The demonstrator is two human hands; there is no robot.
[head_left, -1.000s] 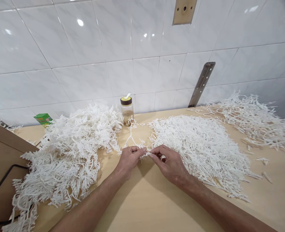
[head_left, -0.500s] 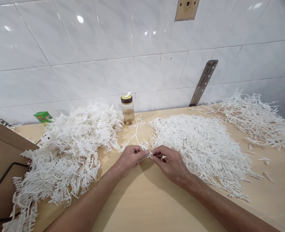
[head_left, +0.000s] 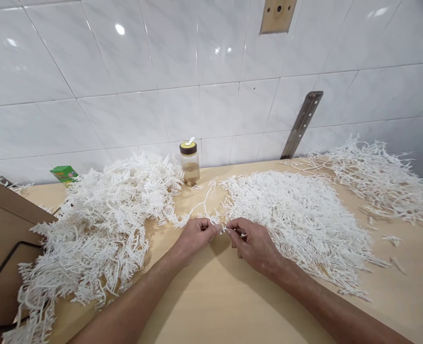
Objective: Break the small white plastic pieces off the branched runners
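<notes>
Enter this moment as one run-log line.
left hand: pinching small white branched piece | right hand: pinching same piece | beyond: thin white forked strand; clear yellow-topped jar | sides: white strand heaps

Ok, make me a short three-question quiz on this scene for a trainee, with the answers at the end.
1. Short answer: what colour is the branching strand at the fingertips of the left hand and right hand?
2. Multiple choice: where is the green carton? A) in the right hand; B) behind the left pile; C) on top of the bottle.
3. True or false: the lidded bottle stands upright.

Key: 1. White. 2. B. 3. True.
</notes>
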